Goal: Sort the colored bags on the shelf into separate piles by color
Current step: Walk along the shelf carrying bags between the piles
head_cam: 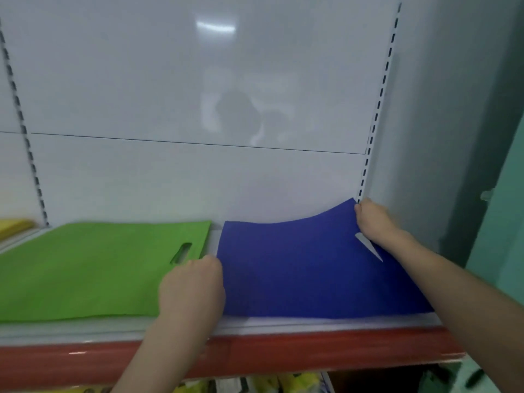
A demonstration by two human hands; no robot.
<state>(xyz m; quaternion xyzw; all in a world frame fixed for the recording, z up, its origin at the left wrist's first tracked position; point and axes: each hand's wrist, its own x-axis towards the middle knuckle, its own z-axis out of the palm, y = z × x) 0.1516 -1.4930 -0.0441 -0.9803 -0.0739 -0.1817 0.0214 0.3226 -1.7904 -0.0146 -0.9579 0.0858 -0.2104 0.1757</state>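
Laying blue bag [306,268] on shelf [283,327], beside green bag [85,268].
Right hand [374,222] pinches its far corner; left hand [192,290] apparently grips the near edge; next, flatten and release.

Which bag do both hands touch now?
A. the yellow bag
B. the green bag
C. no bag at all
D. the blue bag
D: the right hand lifts the far right corner of the blue bag, and the left hand rests on its left edge, while the green bag lies flat beside it on the shelf.
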